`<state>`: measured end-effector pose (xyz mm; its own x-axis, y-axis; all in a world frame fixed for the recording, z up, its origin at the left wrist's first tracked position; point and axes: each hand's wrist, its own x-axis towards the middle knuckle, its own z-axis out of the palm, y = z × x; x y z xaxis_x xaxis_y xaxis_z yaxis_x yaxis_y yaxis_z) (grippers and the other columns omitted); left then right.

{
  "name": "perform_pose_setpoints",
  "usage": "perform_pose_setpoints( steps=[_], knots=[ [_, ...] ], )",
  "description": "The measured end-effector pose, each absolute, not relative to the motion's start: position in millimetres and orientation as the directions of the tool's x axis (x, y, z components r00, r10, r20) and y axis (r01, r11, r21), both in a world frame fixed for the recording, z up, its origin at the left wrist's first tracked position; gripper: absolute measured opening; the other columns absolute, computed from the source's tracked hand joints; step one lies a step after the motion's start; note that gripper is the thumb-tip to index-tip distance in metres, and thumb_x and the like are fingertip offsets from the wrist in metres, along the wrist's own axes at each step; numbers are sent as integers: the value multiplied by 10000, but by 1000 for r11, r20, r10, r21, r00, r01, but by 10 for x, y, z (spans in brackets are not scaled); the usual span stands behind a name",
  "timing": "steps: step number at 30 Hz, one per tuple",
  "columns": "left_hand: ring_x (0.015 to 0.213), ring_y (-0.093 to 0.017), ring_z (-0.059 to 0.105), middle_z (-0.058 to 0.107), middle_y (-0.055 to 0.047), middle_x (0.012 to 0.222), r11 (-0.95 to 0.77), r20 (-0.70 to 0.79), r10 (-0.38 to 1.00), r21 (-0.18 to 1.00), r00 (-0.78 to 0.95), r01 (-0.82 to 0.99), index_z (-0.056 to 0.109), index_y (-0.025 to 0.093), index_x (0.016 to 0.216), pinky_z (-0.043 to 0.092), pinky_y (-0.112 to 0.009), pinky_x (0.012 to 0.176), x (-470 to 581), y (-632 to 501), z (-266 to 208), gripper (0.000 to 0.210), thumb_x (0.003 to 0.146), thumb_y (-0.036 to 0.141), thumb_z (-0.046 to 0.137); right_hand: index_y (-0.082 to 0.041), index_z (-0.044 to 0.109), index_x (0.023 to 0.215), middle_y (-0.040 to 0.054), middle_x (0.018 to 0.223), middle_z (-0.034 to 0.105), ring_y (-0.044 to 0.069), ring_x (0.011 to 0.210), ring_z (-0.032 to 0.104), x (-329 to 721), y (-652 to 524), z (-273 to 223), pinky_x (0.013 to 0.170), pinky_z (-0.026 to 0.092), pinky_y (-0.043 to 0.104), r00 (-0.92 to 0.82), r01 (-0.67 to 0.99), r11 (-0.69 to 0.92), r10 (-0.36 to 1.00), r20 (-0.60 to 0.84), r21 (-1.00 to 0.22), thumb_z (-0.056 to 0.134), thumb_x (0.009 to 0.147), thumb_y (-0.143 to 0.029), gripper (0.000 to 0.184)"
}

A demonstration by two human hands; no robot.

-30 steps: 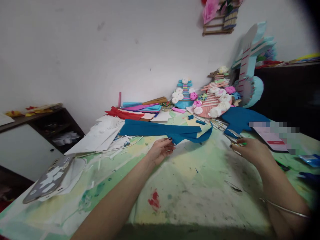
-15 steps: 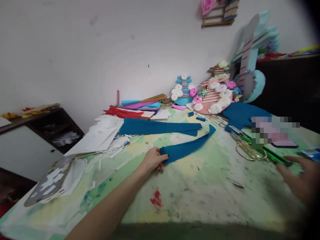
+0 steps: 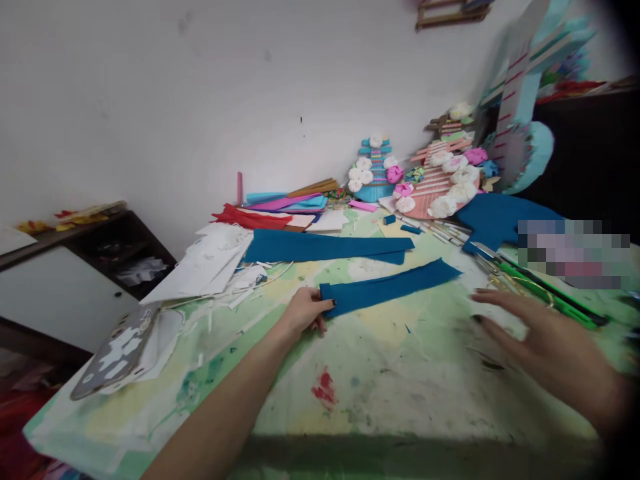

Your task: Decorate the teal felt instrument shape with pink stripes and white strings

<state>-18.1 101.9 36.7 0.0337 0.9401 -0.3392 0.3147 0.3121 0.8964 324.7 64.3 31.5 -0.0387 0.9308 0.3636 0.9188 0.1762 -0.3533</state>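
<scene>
My left hand [image 3: 309, 310] pinches the near left end of a dark blue paper strip [image 3: 390, 285], thumb on top. The strip lies slanting over the table, its far end pointing right. My right hand [image 3: 530, 333] is over the right side of the table, thumb and fingers apart, holding nothing. It is nearest to the gold-handled scissors [image 3: 523, 283] and a green utility knife [image 3: 565, 307], which it partly hides. Behind the strip lies a longer folded piece of blue paper [image 3: 325, 247]. A blue cut-out shape [image 3: 500, 213] rests at the back right.
White paper sheets [image 3: 200, 267] and scraps lie at left, beside a grey phone case [image 3: 107, 353]. Coloured paper [image 3: 285, 200] is stacked by the wall. Flower-decorated guitar-shaped crafts [image 3: 373, 173] stand at the back. A low cabinet [image 3: 65, 293] is left of the table.
My right hand has moved left, away from the green knife's end, toward the strip's far end. The strip's far end now lies flatter. The camera view has shifted slightly.
</scene>
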Motion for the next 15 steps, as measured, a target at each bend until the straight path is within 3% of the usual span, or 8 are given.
perform_pose_setpoints(
  steps=[2,5,9,12,15],
  knots=[
    [326,-88,475,468,31,354,346,-373,926,896,49,278,498,153,634,211,-161,313,-218,1033,379,213,703,273,661,-312,580,1118,25,1246,579,275,1049,585,2929,742,420,858,480,418,-316,824,445,875,368,-351,426,804,-442,373],
    [348,-67,448,447,39,379,377,-403,913,892,59,248,474,155,587,180,-160,317,-277,1057,392,260,665,273,692,-263,582,1139,27,1277,558,250,1151,526,2662,1082,494,933,438,389,-462,792,544,831,311,-279,438,818,-343,361],
    [341,-62,425,475,27,381,377,-400,916,888,39,263,546,128,636,201,-160,321,-337,1071,413,216,646,270,708,-138,572,1148,130,1096,648,274,1010,599,2739,1644,374,859,451,367,-106,974,147,969,225,-173,478,816,-244,361],
    [330,-71,427,498,21,375,335,-356,934,891,14,307,562,126,675,238,-168,331,-364,1068,426,237,613,267,742,-66,566,1127,223,1044,628,342,1003,581,2915,1904,211,786,454,411,35,990,-2,971,235,-141,545,802,-329,419],
    [316,-70,400,505,38,389,277,-281,959,887,-45,370,526,151,723,248,-176,334,-393,1074,420,294,587,257,765,-102,583,1110,197,1052,622,329,1004,568,3047,2033,85,743,447,380,119,980,-76,964,238,-184,593,766,-419,468]
  ],
)
